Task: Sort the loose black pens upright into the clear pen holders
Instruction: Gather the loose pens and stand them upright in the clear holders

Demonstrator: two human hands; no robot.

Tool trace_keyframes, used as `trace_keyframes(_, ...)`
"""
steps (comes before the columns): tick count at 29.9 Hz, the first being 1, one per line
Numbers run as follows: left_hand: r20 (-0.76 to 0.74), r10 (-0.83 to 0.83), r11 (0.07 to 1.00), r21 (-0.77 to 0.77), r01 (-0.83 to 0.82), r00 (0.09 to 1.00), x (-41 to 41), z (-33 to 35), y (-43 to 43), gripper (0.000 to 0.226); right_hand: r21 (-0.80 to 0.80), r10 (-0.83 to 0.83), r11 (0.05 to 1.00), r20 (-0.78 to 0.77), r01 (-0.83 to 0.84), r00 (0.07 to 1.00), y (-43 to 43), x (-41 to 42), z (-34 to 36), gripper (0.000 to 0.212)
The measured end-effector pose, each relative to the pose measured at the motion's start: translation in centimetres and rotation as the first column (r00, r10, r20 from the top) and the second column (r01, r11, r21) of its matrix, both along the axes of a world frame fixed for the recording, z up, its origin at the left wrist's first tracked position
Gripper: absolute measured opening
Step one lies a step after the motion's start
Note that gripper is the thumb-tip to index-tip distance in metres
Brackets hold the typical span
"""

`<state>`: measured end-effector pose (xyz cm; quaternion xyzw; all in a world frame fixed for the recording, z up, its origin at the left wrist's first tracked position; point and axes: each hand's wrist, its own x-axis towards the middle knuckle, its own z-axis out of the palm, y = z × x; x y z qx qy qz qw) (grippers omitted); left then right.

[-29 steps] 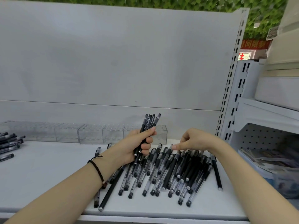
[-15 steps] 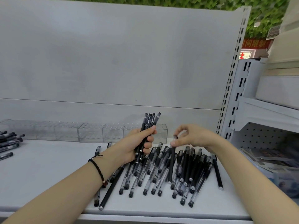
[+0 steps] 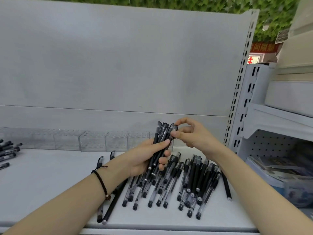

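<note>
A pale grey shelf (image 3: 50, 184) with a smooth matte top carried everything, backed by a plain grey panel (image 3: 118, 65) with 1 faint horizontal seam. A white slotted post (image 3: 240, 82) closed its right edge, and green foliage (image 3: 186, 4) showed above the panel. To the right stood another white unit with a pegboard back (image 3: 271, 141). A red sign (image 3: 264, 47) beyond the post bore pale characters, too cropped to read. The holders (image 3: 93, 141), clear boxy plastic with gridded tops, stood in a row along the back of the shelf, with no pens in them. The loose pens (image 3: 191, 180), slim with black caps and part-clear barrels, lay heaped on the shelf in front, near its front edge; more pens (image 3: 8, 150) lay at the far left. The left hand (image 3: 144, 158), a dark braided cord (image 3: 101, 182) on its wrist, was curled round a bundle (image 3: 159, 150) of pens held nearly upright above the heap. White print on 1 barrel was too small to read. The right hand (image 3: 194, 134) pinched the capped top of 1 pen (image 3: 172, 131) between thumb and forefinger, against the bundle's right side.
</note>
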<state>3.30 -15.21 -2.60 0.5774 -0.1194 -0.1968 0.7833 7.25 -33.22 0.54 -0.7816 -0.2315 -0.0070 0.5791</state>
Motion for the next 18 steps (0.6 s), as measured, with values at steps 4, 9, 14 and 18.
trace_keyframes(4, -0.014, 0.031, 0.999, 0.017, -0.031, 0.999, 0.2, -0.2, 0.1, 0.018, -0.324, -0.071, 0.94, 0.11, 0.104, 0.991, -1.8, 1.1, 0.2, 0.025)
trace_keyframes(9, -0.024, 0.095, 0.995, 0.01, -0.095, 0.995, 0.7, -0.3, 0.3, 0.034, -0.825, -0.122, 0.534, 0.143, 0.187, 0.982, -4.3, 2.5, -0.7, 0.046)
trace_keyframes(14, -0.023, 0.088, 0.996, 0.018, -0.088, 0.996, 0.6, -0.3, 0.3, 0.033, -0.838, -0.101, 0.544, -0.028, 0.032, 0.994, -4.4, 2.1, -0.3, 0.046)
trace_keyframes(18, -0.026, 0.1, 0.995, 0.024, -0.099, 0.995, 0.5, -0.3, 0.4, 0.033, -0.762, -0.114, 0.647, -0.074, 0.017, 0.991, -4.3, 2.2, -0.3, 0.035)
